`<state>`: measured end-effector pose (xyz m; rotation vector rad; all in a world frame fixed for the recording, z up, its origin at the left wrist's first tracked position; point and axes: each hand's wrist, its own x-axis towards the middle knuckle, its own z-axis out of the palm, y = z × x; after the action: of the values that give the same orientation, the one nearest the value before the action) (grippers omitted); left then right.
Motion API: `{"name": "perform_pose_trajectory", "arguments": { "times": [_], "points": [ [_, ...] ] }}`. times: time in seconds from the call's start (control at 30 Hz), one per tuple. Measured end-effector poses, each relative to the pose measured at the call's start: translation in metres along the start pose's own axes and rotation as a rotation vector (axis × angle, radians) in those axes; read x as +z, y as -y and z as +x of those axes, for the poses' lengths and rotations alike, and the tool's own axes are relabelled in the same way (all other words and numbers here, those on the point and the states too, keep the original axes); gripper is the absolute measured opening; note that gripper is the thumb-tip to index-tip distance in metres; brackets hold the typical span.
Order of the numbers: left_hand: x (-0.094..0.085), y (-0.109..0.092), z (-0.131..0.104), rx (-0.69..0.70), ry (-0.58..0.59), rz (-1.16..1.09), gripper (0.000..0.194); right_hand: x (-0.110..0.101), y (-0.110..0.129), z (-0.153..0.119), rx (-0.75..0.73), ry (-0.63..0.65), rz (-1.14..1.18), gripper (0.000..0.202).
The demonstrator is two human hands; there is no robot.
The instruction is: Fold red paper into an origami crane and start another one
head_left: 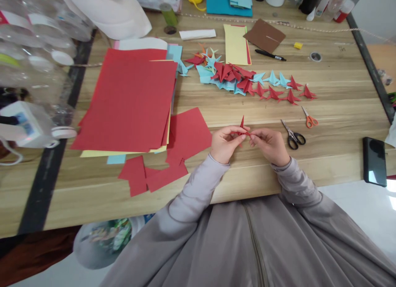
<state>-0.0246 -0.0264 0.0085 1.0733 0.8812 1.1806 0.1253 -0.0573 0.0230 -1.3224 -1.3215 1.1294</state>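
Observation:
Between my two hands, just above the table, is a small folded red paper crane (242, 123), one thin point sticking up. My left hand (225, 143) is closed on its body, thumb against the fingers. With thumb and fingertips my right hand (269, 144) pinches a narrow red end of the same paper; the fingers partly hide it. Beyond my hands lies a pile of finished red paper cranes (227, 72) and blue ones, with a blue crane (272, 78) and a red crane (291, 98) among those in rows to its right.
Black-handled scissors (293, 136) and small orange scissors (310, 119) lie right of my hands. At left is a stack of red sheets (133, 101), with red scraps (165, 176) in front. A black pen (270, 55), brown paper (265, 35) and yellow paper (235, 45) lie farther back; a phone (374, 161) sits at the right edge.

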Motion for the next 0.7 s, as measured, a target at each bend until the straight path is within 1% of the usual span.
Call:
{"name": "perform_pose_trajectory", "arguments": {
  "times": [0.17,0.33,0.43,0.57,0.7],
  "points": [
    [0.0023,-0.0032,-0.002,0.034,-0.002,0.03,0.011,-0.0001,-0.0023,-0.0003,0.018,-0.017,-0.008,0.031],
    [0.002,-0.0033,-0.0022,0.018,0.0,0.03,0.011,0.0005,-0.003,0.0,-0.019,-0.029,0.001,0.031],
    [0.0024,-0.0025,-0.0024,0.021,-0.003,0.037,0.011,-0.0001,-0.0032,0.0008,0.003,-0.024,0.005,0.035],
    [0.0039,-0.0014,-0.0031,0.029,-0.003,0.029,0.012,-0.0006,-0.0023,0.0024,0.05,0.009,0.079,0.042],
    [0.0042,0.0015,-0.0036,0.031,-0.022,0.003,0.013,0.0005,-0.0012,0.0037,0.089,0.028,0.194,0.042]
  ]
}}
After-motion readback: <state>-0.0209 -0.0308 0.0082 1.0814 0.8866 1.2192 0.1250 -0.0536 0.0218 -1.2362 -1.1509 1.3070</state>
